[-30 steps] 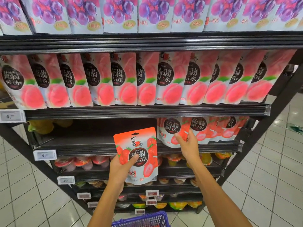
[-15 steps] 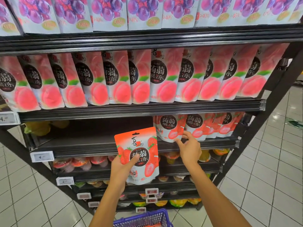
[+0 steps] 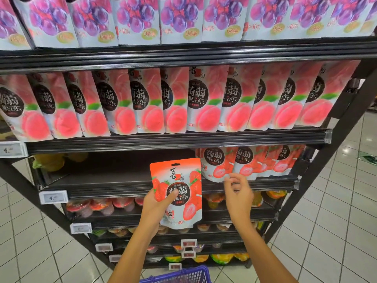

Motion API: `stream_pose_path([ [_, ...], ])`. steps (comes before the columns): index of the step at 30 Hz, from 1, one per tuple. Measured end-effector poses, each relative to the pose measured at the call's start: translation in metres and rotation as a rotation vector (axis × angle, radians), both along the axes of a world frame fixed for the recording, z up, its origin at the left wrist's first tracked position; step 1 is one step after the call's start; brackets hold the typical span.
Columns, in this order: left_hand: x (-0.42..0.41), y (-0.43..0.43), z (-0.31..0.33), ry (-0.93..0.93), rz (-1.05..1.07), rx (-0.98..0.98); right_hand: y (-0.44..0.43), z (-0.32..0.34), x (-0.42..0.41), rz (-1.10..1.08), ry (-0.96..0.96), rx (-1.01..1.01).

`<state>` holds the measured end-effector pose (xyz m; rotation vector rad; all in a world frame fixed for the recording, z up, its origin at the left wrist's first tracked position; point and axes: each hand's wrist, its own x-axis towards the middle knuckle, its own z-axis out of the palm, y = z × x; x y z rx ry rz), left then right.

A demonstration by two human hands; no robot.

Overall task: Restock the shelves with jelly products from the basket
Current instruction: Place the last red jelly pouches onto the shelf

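Partly done – a short row of strawberry pouches point(image 3: 251, 162) stands right of centre on the shelf point(image 3: 114, 180), which is bare to its left. The left hand point(image 3: 157, 203) grips another jelly pouch point(image 3: 183, 176) at frame centre, not yet shelved; the right hand point(image 3: 237, 194) is empty, fingers loosely curled, just below the row – basket point(image 3: 179, 276) at bottom edge, contents unseen

Held strawberry jelly pouch point(image 3: 179, 174): was smooth printed plastic film with a soft sheen.
Shelved strawberry pouches point(image 3: 246, 164): showed the same smooth, lightly glossy film.
Peach pouches point(image 3: 206, 103): were glossy film that caught pale highlights.
Grape pouches point(image 3: 179, 19): looked like smooth film with a satin finish.
Shelf edge rails point(image 3: 183, 139): were black and ribbed with a shiny streak; metal or plastic could not be told.
Jelly cups point(image 3: 102, 205): were clear, shiny plastic.
Basket point(image 3: 183, 275): was blue plastic lattice.
Floor tiles point(image 3: 336, 221): were glazed and reflective.
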<state>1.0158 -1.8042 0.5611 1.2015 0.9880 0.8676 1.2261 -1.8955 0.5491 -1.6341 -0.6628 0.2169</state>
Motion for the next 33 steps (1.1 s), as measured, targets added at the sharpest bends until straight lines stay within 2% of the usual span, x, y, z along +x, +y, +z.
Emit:
stream_pose_path([
  [3, 0.008, 0.003, 0.006, -0.023, -0.039, 0.026, -0.006, 0.000, -0.027, 0.575, 0.235, -0.016],
  [5, 0.014, 0.005, 0.009, -0.017, -0.034, 0.033, -0.005, -0.004, -0.038, 0.735, 0.283, -0.053],
  [8, 0.022, 0.006, 0.015, 0.002, 0.005, 0.039, 0.002, -0.001, -0.040, 0.632, 0.281, -0.027],
  [11, 0.023, 0.006, 0.018, -0.048, 0.135, 0.004, 0.009, 0.007, -0.033, 0.597, 0.345, 0.026],
  [14, 0.020, 0.000, 0.015, 0.014, 0.206, 0.159, 0.022, 0.017, -0.030, 0.529, 0.323, 0.023],
  [17, 0.022, -0.006, 0.012, 0.106, 0.131, 0.322, 0.040, 0.026, -0.027, 0.444, 0.238, 0.029],
  [19, 0.028, -0.008, 0.010, 0.129, 0.022, 0.354, 0.052, 0.029, -0.026, 0.414, 0.179, 0.043],
  [26, 0.051, 0.003, 0.000, 0.105, -0.093, 0.178, 0.069, 0.015, -0.023, 0.419, 0.169, 0.011],
  [29, 0.056, 0.004, -0.002, 0.109, -0.100, 0.147, 0.063, 0.009, -0.019, 0.407, 0.034, -0.078],
  [33, 0.058, 0.005, -0.003, 0.121, -0.096, 0.155, 0.052, 0.000, -0.018, 0.203, -0.163, -0.198],
])
